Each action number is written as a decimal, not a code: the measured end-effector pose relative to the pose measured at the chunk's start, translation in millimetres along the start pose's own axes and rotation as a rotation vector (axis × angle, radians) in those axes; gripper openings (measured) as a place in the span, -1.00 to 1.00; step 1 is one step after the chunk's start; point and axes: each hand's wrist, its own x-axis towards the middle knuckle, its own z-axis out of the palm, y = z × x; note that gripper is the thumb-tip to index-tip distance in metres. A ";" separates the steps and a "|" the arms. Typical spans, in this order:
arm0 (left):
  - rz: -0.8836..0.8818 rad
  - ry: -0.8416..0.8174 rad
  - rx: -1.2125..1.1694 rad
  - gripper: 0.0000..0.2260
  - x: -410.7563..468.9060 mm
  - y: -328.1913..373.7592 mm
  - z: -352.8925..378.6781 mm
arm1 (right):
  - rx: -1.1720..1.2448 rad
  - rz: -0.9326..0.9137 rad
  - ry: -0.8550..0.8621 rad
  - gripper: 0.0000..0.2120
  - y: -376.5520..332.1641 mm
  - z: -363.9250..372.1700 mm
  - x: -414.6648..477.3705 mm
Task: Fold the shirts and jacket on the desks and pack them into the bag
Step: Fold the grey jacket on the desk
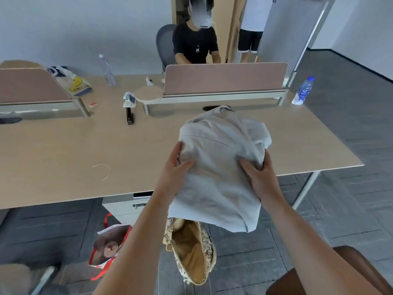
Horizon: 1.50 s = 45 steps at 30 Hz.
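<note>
Gripping folded shirt (221,167), left hand (174,169) and right hand (260,175), fingers curled, above open bag (191,250)

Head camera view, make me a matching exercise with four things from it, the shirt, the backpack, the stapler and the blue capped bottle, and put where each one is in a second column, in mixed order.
Things
1. grey shirt
2. camouflage backpack
3. black stapler
4. blue-capped bottle

Places
A. at the far right end of the desk
B. on the floor, open at the top
C. gripped by the left hand and the right hand
D. on the desk, well left of the shirt

Pairs: 1-C, 2-B, 3-D, 4-A
</note>
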 end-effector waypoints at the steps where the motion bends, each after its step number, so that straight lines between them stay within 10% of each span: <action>1: -0.028 -0.006 0.008 -0.28 -6.7 -4.4 0.5 | 0.010 0.007 -0.002 -0.37 6.1 -2.8 -8.4; 19: -0.295 0.017 0.060 -0.42 -149.5 -161.5 -10.6 | 0.037 0.272 -0.059 -0.31 184.5 -6.0 -173.1; 39: -0.503 0.050 -0.227 -0.57 -47.6 -535.6 -25.4 | -0.218 0.395 -0.032 -0.08 503.8 87.6 -120.8; 45: -0.442 0.075 -0.189 -0.29 -12.9 -592.9 -26.4 | -0.282 0.347 -0.071 -0.15 559.9 114.6 -88.0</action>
